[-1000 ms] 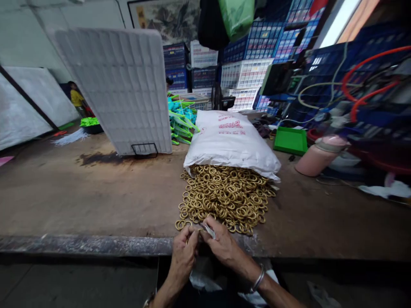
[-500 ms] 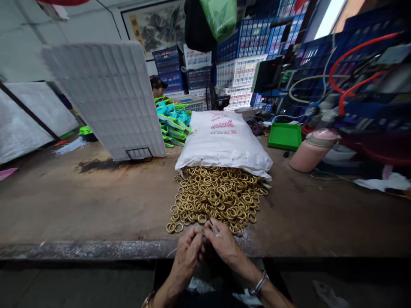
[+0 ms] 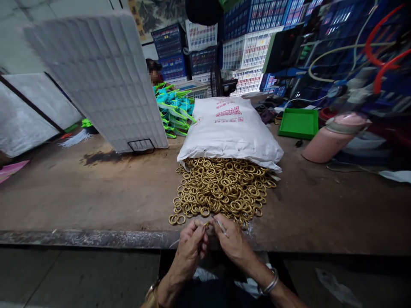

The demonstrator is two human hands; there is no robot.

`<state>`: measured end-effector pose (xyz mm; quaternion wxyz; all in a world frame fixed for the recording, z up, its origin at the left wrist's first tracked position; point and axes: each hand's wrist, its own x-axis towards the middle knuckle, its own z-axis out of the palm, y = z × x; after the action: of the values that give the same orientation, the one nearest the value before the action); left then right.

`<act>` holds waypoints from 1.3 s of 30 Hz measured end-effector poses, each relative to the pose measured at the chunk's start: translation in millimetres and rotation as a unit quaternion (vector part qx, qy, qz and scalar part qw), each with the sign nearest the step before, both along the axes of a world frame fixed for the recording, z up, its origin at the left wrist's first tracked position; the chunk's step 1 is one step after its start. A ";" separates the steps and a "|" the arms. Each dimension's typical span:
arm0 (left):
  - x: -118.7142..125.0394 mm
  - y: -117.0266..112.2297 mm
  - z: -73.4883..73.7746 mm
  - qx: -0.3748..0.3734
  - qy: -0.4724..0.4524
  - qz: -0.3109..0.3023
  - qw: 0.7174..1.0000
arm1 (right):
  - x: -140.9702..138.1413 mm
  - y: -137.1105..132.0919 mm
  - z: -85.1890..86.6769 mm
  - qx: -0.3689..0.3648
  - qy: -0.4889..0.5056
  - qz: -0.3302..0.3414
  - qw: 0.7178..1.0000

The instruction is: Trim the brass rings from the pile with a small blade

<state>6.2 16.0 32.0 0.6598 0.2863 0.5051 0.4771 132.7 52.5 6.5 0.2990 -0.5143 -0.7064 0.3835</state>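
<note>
Left hand point(image 3: 192, 247) pinches one brass ring point(image 3: 207, 223), right hand point(image 3: 233, 241) grips one thin metal tool point(image 3: 221, 225), both just before the ring pile point(image 3: 221, 192) I see; one white sack point(image 3: 231, 130) lies behind that pile.

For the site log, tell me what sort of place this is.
Probably a small factory workshop: a sack spills brass-coloured rings onto a worn workbench, plastic crates are stacked behind, and red hoses hang at the right.
</note>
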 end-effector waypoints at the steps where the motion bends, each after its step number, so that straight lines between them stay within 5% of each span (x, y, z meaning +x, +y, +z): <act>1: -0.6 0.2 0.7 0.002 0.000 0.001 1.000 | 0.4 -2.0 -0.4 0.010 -0.027 0.015 0.999; 18: -3.2 -0.9 -0.8 0.015 0.063 -0.013 0.998 | -2.4 -4.9 0.9 0.014 -0.102 0.078 0.992; 39: -9.1 0.9 -6.2 0.024 0.081 -0.017 0.996 | -6.9 -6.9 4.4 0.022 -0.195 0.080 0.977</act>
<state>-2.9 16.9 25.9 0.6174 0.3487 0.5402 0.4531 125.8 45.6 10.9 0.1349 -0.5143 -0.7982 0.2833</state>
